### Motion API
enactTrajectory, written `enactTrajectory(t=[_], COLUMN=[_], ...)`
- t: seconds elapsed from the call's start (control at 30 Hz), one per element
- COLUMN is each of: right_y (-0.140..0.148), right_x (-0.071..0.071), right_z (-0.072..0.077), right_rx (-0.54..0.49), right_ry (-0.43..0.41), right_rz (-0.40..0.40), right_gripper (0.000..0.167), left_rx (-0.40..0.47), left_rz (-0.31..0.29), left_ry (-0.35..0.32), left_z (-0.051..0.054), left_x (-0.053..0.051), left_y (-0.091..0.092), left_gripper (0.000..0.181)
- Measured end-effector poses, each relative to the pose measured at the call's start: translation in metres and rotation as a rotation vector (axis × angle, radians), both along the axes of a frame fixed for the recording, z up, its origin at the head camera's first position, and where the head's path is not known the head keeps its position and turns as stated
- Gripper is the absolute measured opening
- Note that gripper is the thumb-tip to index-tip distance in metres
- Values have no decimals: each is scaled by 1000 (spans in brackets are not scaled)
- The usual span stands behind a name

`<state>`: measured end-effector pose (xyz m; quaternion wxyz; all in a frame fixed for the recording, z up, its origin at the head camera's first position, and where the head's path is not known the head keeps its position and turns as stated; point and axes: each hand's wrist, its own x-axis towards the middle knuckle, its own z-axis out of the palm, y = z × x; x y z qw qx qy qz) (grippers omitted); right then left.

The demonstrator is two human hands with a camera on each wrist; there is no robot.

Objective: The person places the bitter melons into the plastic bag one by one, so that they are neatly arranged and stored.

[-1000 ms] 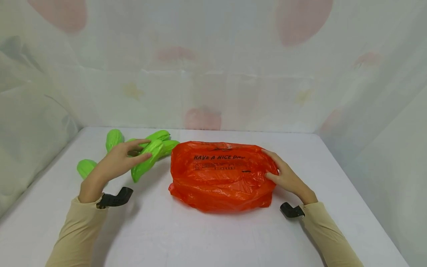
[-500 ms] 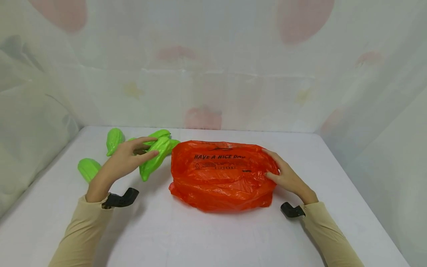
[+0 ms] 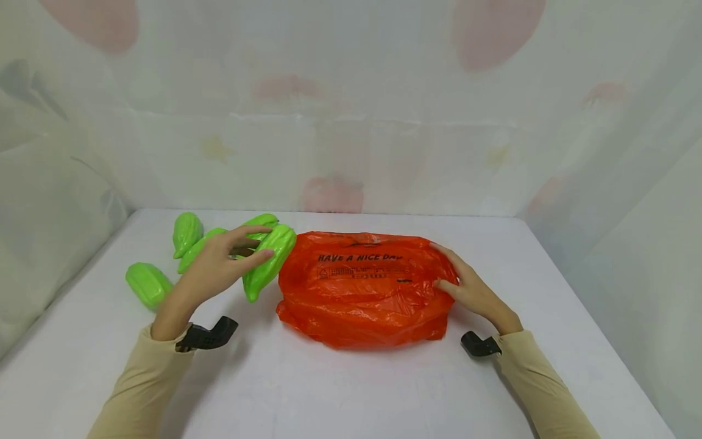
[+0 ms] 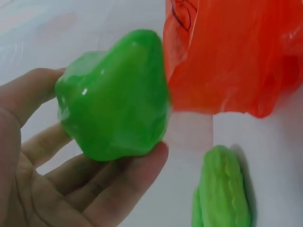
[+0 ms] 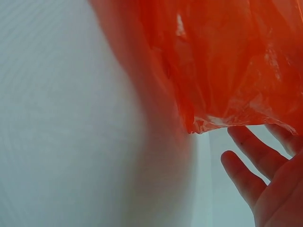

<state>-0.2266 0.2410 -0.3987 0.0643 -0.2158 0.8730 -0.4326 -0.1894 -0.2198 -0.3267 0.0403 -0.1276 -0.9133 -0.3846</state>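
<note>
My left hand (image 3: 222, 262) holds a bright green, ridged bitter melon (image 3: 271, 259) with a tapered end, thumb on one side and fingers on the other. It hangs above the table just left of the red plastic bag (image 3: 362, 305). Up close in the left wrist view, the held bitter melon (image 4: 116, 101) looks glossy and lumpy. The bag stands with its mouth spread, printed "HAVE A NICE DAY". My right hand (image 3: 474, 292) grips the bag's right rim between thumb and fingers. In the right wrist view, some fingers (image 5: 244, 177) extend below the bag's edge.
Several more green bitter melons lie on the white table (image 3: 340, 396) at the left, one bitter melon (image 3: 149, 285) nearest the front and another bitter melon (image 3: 187, 233) at the back. Another bitter melon (image 3: 262, 221) lies partly behind my left hand. A patterned curtain (image 3: 351, 122) closes off the back.
My left hand has moved right with the bitter melon, bringing it up to the bag's left edge. A melon formerly behind that hand now shows. My right hand and the bag stay put.
</note>
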Motion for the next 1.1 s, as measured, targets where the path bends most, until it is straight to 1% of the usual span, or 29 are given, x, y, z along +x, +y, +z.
enactTrajectory(t=[0.13,0.27,0.53,0.63,0.83,0.9,0.97,1.1], right_y=[-1,-1,0,0,0,-1,-1,-2], right_x=[0,0,-1,-1,-1,0,0,1], right_z=[0,1,2,2,2,2,1,1], right_rx=[3,5,13,18,25,25,24,32], right_ry=[-5,-2,-4,2,-1,-2,-4,-3], right_rz=[1,5,12,10,0,-3,-7,-16], right_gripper=[71,71,70,71,72,72,72,73], left_rx=[16,46,97,103,86,77,70,84], left_rz=[20,34,5,-6,-5,-1,2,-7], left_ry=[16,11,5,23,116,132,138,125], left_z=[-2,-4,-14,-15,-12,-11,-10,-8], left_x=[1,1,0,1,3,4,4,3], left_y=[6,13,31,37,47,50,52,60], left_gripper=[51,50,47,46,44,44,44,45])
